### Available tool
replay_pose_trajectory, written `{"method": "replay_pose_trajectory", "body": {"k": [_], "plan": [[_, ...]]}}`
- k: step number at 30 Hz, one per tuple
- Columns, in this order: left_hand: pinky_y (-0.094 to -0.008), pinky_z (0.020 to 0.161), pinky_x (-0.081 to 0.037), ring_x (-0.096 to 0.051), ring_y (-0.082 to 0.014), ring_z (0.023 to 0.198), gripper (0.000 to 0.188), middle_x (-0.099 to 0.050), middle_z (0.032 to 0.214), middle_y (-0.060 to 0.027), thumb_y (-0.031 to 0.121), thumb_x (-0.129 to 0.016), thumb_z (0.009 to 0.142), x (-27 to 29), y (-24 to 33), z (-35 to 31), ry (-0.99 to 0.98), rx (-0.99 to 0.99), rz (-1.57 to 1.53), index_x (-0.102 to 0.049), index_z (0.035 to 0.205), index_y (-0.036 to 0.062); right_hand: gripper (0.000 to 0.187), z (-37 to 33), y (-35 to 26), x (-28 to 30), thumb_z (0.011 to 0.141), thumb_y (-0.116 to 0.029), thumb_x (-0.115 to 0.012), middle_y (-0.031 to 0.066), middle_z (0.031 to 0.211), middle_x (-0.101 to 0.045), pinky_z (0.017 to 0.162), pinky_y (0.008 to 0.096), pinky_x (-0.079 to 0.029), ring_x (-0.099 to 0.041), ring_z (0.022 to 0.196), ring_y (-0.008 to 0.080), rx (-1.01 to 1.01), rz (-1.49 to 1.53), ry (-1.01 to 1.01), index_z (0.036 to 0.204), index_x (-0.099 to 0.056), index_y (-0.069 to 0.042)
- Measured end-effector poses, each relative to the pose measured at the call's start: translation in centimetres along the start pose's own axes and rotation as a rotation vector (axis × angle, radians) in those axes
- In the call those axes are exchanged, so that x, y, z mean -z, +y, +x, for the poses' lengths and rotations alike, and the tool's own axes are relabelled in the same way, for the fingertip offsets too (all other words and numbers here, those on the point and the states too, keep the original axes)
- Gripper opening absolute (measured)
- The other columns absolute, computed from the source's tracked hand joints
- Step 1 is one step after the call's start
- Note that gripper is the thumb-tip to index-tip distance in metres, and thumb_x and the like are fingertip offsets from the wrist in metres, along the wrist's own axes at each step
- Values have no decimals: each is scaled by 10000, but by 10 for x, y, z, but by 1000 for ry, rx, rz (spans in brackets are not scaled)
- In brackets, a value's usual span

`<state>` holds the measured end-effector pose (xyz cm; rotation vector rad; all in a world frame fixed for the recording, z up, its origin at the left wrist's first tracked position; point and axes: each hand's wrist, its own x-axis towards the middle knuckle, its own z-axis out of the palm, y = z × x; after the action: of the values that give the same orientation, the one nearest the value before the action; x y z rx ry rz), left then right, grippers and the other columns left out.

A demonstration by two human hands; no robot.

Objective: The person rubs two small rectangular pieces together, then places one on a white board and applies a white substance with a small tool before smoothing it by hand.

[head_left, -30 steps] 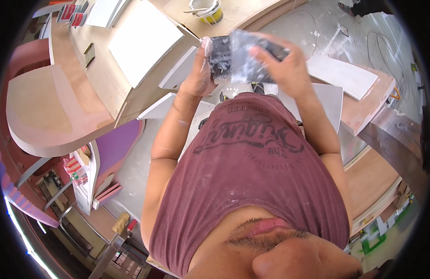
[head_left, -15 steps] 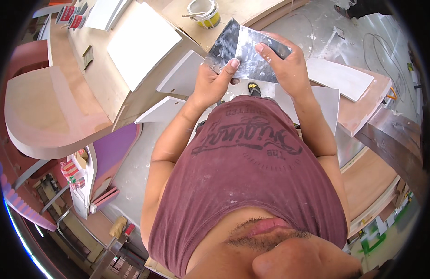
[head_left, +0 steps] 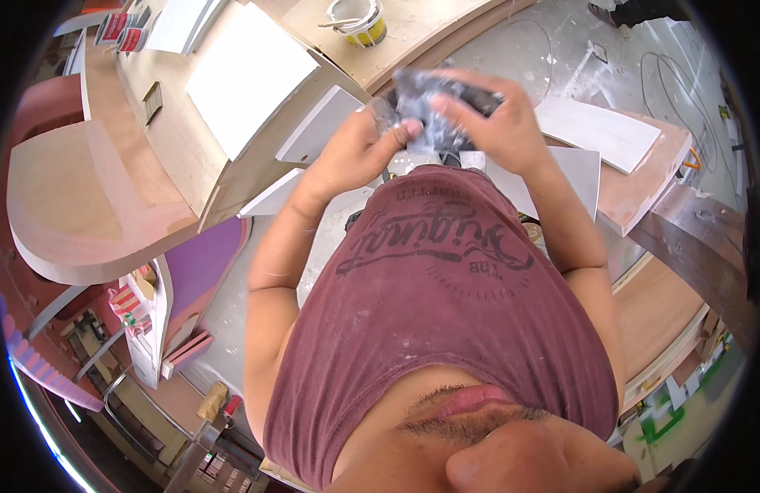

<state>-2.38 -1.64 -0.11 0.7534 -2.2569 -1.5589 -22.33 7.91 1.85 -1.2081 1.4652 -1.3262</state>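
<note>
Between my hands, above my feet, is a dark grey sheet of sandpaper (head_left: 429, 103) smeared with white dust. It is bent and crumpled, and motion blurs its outline. My left hand (head_left: 351, 154) pinches its left side, thumb pointing across it. The right side is gripped by my right hand (head_left: 502, 125), with the thumb laid over the front and the fingers behind. Part of the sheet is hidden behind the fingers.
Ahead, a bucket (head_left: 365, 33) with a stick across it stands on a wooden surface. A white board (head_left: 253, 78) and a small wooden piece (head_left: 152, 103) lie to the left. At right, a white strip (head_left: 602, 135) rests on a wooden panel.
The sheet was spread nearly flat with one crease; now it is crumpled between my hands. My left hand has shifted slightly left and down.
</note>
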Motion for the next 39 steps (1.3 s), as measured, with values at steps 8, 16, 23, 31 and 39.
{"method": "replay_pose_trajectory", "body": {"k": [8, 16, 23, 31, 39], "plan": [[-362, 570, -454, -552, -203, 578, 396, -626, 686, -166, 288, -638, 941, 3, 7, -7, 20, 30, 112, -575, 1154, -39, 280, -2, 0, -8, 869, -145, -718, 76, 872, -714, 677, 234, -511, -609, 756, 75, 11, 13, 80, 1089, -689, 25], [-368, 575, -454, -603, -237, 608, 344, -637, 687, -161, 298, -620, 954, -4, 1, -7, 28, 82, -20, -601, 1038, -35, 311, -2, 3, -1, 864, -175, -724, 97, 949, -720, 751, 257, -521, -623, 825, 87, -44, -35, 36, 1114, -690, 7], [-320, 687, -536, -645, -165, 772, 280, -683, 892, -79, 237, -592, 982, -6, -1, 4, 264, 75, -432, -613, 1070, -28, 340, 0, 8, 1, 885, -218, -738, 56, 927, -707, 727, 232, -506, -607, 809, 77, -47, 1, 236, 1120, -679, 22], [-334, 680, -591, -681, -185, 825, 235, -665, 1003, -125, 73, -592, 950, -15, 12, 14, 425, -5, -685, -573, 1141, -63, 324, 5, 19, -21, 928, -142, -680, 33, 929, -680, 759, 215, -478, -575, 823, 69, 112, 238, 331, 1209, -642, 15], [-320, 613, -553, -653, -163, 764, 251, -666, 944, -86, 171, -620, 944, 4, -10, 19, 490, -43, -745, -588, 1104, -20, 376, 8, 19, 12, 900, -236, -719, 58, 914, -689, 683, 239, -504, -588, 780, 78, -110, -158, 363, 1181, -659, 7]]}}
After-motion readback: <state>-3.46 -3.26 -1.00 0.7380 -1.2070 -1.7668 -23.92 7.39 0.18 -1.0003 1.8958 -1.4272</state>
